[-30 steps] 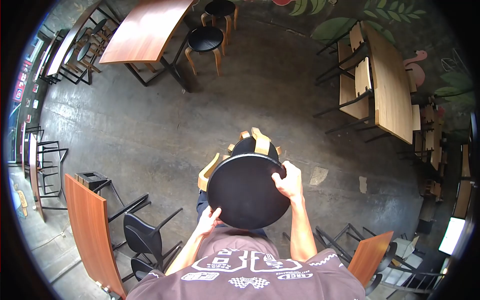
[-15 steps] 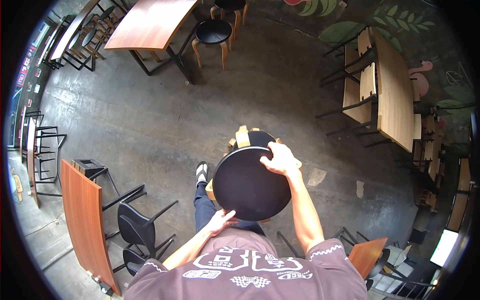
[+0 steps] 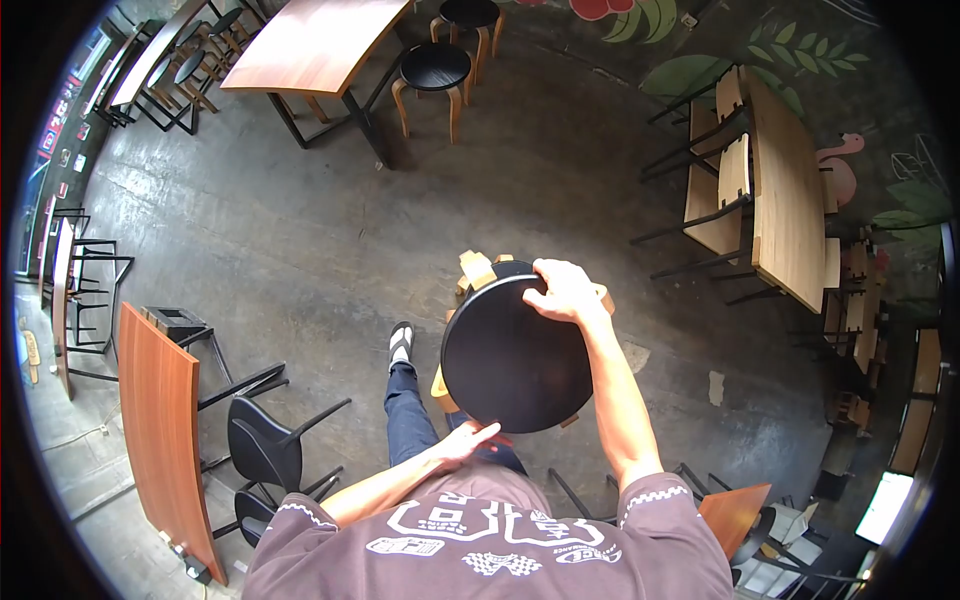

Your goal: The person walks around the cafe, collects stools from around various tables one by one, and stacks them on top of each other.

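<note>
A stool with a round black seat (image 3: 515, 355) is held in front of my body, its top tilted up towards me. My right hand (image 3: 565, 292) grips the far right of the rim, thumb over the top. At the near edge, my left hand (image 3: 468, 443) has its thumb against the rim; its other fingers are partly hidden under the seat. Just beyond the held seat, part of a second black seat (image 3: 513, 267) shows, with a pale wooden leg (image 3: 477, 268) beside it. How the two stools meet is hidden.
Ahead stand a wooden table (image 3: 310, 45) and black-topped stools (image 3: 436, 67). A pale table (image 3: 785, 190) with chairs is on the right. To the left are a brown table (image 3: 160, 430) and a black chair (image 3: 265, 440). A small brown table (image 3: 735, 515) sits behind right.
The held stool has shifted slightly right with both hands still on it. Its seat has turned a little, and less of the second black seat shows behind it.
</note>
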`<state>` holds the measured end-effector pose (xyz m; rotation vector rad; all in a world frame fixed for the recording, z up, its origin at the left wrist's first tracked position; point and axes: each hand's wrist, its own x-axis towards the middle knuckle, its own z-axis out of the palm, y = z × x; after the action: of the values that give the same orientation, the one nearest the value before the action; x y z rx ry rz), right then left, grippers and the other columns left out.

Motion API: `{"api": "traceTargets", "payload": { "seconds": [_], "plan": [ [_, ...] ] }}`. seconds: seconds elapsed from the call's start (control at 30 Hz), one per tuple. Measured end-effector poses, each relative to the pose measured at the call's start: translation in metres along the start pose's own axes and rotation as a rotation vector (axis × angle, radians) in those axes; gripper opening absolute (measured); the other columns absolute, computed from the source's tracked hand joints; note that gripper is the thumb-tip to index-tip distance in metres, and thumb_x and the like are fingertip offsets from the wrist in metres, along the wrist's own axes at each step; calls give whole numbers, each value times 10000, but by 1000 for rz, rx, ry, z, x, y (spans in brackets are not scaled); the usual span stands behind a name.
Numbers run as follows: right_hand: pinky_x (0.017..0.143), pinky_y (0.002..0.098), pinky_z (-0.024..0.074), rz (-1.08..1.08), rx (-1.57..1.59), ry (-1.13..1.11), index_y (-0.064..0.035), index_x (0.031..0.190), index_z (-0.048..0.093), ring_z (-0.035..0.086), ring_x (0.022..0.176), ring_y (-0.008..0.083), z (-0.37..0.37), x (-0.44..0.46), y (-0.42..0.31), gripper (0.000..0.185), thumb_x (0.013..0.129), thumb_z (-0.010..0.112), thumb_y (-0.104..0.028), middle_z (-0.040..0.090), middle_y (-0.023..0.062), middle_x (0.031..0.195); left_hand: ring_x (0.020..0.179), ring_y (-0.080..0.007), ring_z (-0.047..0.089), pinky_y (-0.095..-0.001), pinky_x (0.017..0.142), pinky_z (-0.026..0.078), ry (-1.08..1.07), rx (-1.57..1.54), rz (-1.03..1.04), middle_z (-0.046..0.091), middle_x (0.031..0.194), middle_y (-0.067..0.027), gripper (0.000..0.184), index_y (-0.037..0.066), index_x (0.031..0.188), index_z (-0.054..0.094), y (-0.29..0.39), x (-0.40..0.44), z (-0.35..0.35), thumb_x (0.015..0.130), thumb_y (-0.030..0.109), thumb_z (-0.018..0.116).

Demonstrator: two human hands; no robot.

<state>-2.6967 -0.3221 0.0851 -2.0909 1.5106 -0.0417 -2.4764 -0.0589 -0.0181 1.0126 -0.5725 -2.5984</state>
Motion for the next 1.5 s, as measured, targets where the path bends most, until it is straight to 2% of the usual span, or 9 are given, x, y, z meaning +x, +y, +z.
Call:
{"api": "traceTargets", "payload": {
  "seconds": [0.33,0.5,0.7,0.97,1.13,1.23,1.3,1.43,1.5],
  "plan": [
    [718,448,514,144,106,339,-19,867,596,643,798,383,-14,-74,8,310,705,656,-276,642,205,812,1118,-169,563,-339,1046,415,180,103,215,623,1231,-103,416,-20,1297,549,18,-44,32,1010,281,545],
    [517,410,380,220,316,637,18,736,464,417,521,352,-8,-142,25,215,691,572,-162,427,216,601,1073,-135,549,-311,972,427,220,299,356,632,1169,-71,326,-19,1262,556,60,-64,34,1013,191,533],
    [541,439,392,543,432,969,26,682,491,473,530,379,49,-184,14,240,758,510,-201,486,237,603,1024,-160,590,-316,945,454,277,542,510,664,1125,-109,381,-3,1281,538,129,-44,11,1022,276,507],
    [623,474,445,885,365,1068,34,707,578,576,658,467,125,-170,12,337,828,513,-274,582,273,685,820,-134,613,-299,769,500,195,758,421,687,958,-104,401,17,1235,577,185,6,-43,1013,345,515],
    [640,492,444,954,271,1128,14,722,599,584,676,457,176,-146,19,360,859,506,-306,595,257,699,670,-185,552,-353,630,436,160,968,336,613,749,-127,400,7,987,583,195,48,-98,998,403,525],
    [648,493,448,1020,270,1138,8,722,608,588,686,453,190,-135,24,365,874,497,-305,604,249,706,753,-144,563,-307,712,466,76,958,254,660,862,-80,424,17,1129,601,218,52,-97,1007,413,510],
    [674,490,459,1075,307,1117,8,752,626,595,719,452,197,-131,30,359,882,500,-303,622,245,742,731,-163,576,-316,697,466,85,1028,289,668,860,-83,454,35,1153,602,216,66,-107,1001,450,498],
    [712,500,461,1166,377,1113,16,807,633,593,771,470,206,-120,37,361,885,516,-317,630,264,801,681,-202,558,-372,644,441,140,1193,251,594,722,-122,498,15,919,572,234,84,-105,990,500,481],
    [729,520,453,1209,387,1080,22,830,630,586,806,493,211,-113,45,382,882,525,-341,628,281,834,645,-320,538,-422,626,419,77,1085,384,544,700,-216,519,-16,852,503,229,110,-121,985,485,495]
  ]
}}
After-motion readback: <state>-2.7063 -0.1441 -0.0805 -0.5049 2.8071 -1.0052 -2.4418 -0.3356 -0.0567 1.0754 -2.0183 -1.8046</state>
